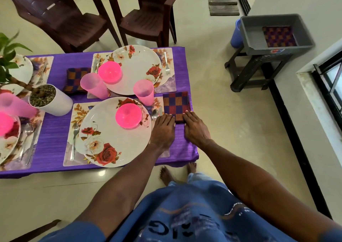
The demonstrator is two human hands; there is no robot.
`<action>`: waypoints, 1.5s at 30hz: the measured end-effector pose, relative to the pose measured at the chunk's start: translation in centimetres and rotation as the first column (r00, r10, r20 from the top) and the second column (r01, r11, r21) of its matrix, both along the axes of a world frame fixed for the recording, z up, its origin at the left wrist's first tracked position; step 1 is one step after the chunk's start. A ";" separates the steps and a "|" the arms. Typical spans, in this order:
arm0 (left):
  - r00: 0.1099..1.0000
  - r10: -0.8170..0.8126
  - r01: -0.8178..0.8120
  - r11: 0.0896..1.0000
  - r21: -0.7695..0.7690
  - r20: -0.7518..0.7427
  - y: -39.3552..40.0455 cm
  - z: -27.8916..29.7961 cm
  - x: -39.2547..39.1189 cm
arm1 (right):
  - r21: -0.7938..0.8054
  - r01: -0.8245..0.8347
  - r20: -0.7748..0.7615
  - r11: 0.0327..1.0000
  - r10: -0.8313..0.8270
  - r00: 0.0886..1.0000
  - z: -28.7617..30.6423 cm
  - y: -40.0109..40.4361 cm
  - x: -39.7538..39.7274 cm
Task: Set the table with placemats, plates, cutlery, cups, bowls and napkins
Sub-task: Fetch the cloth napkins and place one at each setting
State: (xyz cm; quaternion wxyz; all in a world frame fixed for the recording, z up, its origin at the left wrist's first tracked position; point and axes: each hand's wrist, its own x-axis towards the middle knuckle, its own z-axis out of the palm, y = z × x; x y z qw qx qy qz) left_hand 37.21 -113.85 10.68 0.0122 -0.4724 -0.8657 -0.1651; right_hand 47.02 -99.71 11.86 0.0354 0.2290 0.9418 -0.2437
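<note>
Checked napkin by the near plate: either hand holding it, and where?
Not gripped. Left hand and right hand lie flat, fingertips pressing the checked napkin at its near edge.

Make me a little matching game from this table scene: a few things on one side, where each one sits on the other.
Things:
1. pink bowl
2. fork
3. checked napkin
4. spare napkin

Places:
A. in the grey tub
B. on the flowered plate
C. under both hands' fingertips
D. left of the plate, on the placemat

Pairs: 1-B, 2-D, 3-C, 4-A
</note>
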 end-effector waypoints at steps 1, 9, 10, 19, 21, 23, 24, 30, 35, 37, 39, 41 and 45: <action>1.000 0.000 0.000 1.000 0.028 0.003 0.4 0.2 0.2 | -0.003 0.028 -0.023 1.000 -0.029 0.999 0.1 0.2 0.1; 0.996 0.078 -0.081 0.994 0.069 0.053 7.0 1.5 1.3 | 0.093 0.092 -0.082 0.991 -0.084 0.993 0.4 6.1 0.9; 0.995 0.085 -0.087 0.994 0.062 0.042 8.2 1.5 1.5 | 0.101 0.102 -0.084 0.990 -0.094 0.992 0.4 7.3 1.2; 1.000 0.020 -0.018 0.995 -0.102 0.021 24.4 0.1 7.8 | 0.121 0.158 -0.011 0.980 -0.158 0.987 0.6 22.4 9.1; 0.998 0.000 0.010 0.986 -0.167 0.056 27.6 0.0 9.1 | 0.124 0.190 0.011 0.974 -0.192 0.981 0.6 25.7 11.1; 0.997 -0.021 0.037 0.973 -0.226 0.070 30.4 0.1 10.0 | 0.122 0.228 0.028 0.966 -0.233 0.972 0.7 28.4 12.5; 0.997 -0.038 0.054 0.965 -0.255 0.070 31.6 0.1 10.2 | 0.119 0.246 0.028 0.962 -0.251 0.968 0.7 29.5 13.0; 0.989 -0.134 0.149 0.916 -0.372 0.065 39.1 -0.2 9.7 | 0.101 0.322 0.046 0.941 -0.327 0.944 1.3 36.3 13.0; 0.980 -0.182 0.200 0.906 -0.373 0.083 46.2 -0.7 5.3 | 0.064 0.377 0.061 0.924 -0.381 0.923 0.8 42.4 9.8; 0.974 -0.198 0.223 0.907 -0.358 0.105 49.7 -0.9 2.8 | 0.047 0.407 0.090 0.912 -0.410 0.908 0.4 45.4 8.0; 0.970 -0.203 0.239 0.899 -0.366 0.135 53.0 -0.6 -0.2 | 0.018 0.453 0.106 0.891 -0.453 0.885 0.3 48.4 6.0; 0.962 -0.233 0.272 0.881 -0.386 0.145 56.1 -0.5 -3.3 | -0.018 0.540 0.116 0.841 -0.535 0.837 0.5 51.4 3.5; 0.939 -0.311 0.345 0.832 -0.435 0.148 62.0 -0.1 -9.3 | -0.089 0.653 0.121 0.752 -0.643 0.756 1.2 56.7 -1.8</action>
